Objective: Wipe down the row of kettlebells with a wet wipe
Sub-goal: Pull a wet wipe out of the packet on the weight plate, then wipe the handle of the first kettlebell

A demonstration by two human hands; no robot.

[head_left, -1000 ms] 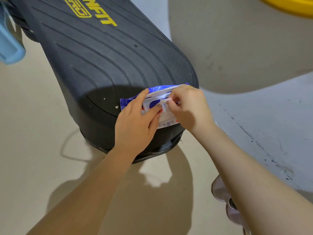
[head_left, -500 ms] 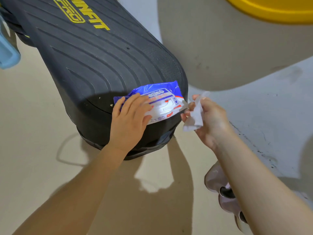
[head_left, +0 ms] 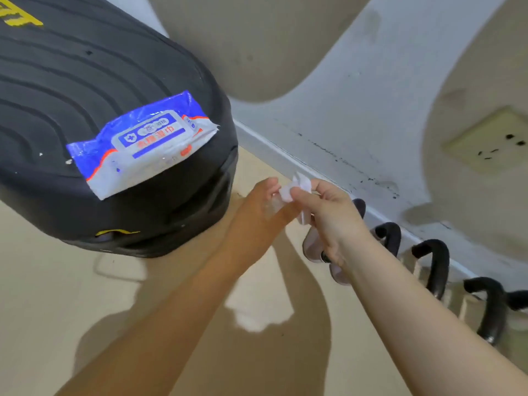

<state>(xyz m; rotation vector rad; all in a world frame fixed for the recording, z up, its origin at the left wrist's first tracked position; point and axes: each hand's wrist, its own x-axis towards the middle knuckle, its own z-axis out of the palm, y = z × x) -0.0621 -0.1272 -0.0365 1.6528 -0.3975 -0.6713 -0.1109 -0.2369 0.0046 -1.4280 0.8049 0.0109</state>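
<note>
Just one view here, a wide-angle head cam looking forward and steeply down at the floor (head_left: 85, 324), pretty close in. Both forearms come up from 6 o'clock and the hands (head_left: 294, 212) meet about dead centre. A black ribbed platform (head_left: 94, 81) fills 10 o'clock, the wall (head_left: 357, 104) runs across 1 to 3, and kettlebell handles (head_left: 434, 261) line up toward 4.
</note>
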